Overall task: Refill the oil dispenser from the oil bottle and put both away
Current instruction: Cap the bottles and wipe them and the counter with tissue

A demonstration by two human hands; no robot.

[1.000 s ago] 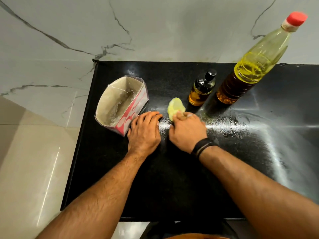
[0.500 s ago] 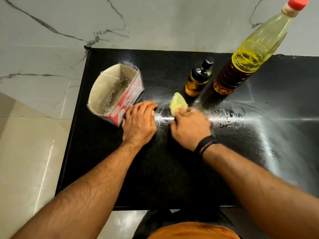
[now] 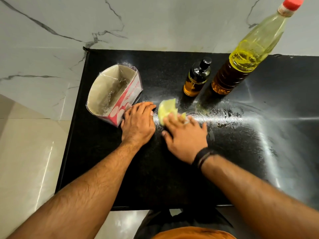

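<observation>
Oil dispenser (image 3: 196, 79) just beside oil bottle (image 3: 241, 62)

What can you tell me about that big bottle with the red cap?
The oil bottle is tall, clear, ribbed plastic with a red screw cap, closed. It holds yellow-to-amber oil up to about its shoulder. It stands on the black counter near the marble wall, just right of the small dark dispenser. Neither hand touches it.

Counter (image 3: 155, 178) holds everything. Open box (image 3: 114, 94) at left; left hand (image 3: 138, 123) just beside it, at its near right corner. Cloth (image 3: 167, 108) right of that hand, under right hand (image 3: 186, 137). Dispenser (image 3: 196, 80) behind cloth; oil bottle (image 3: 241, 66) right of dispenser, near it.
</observation>
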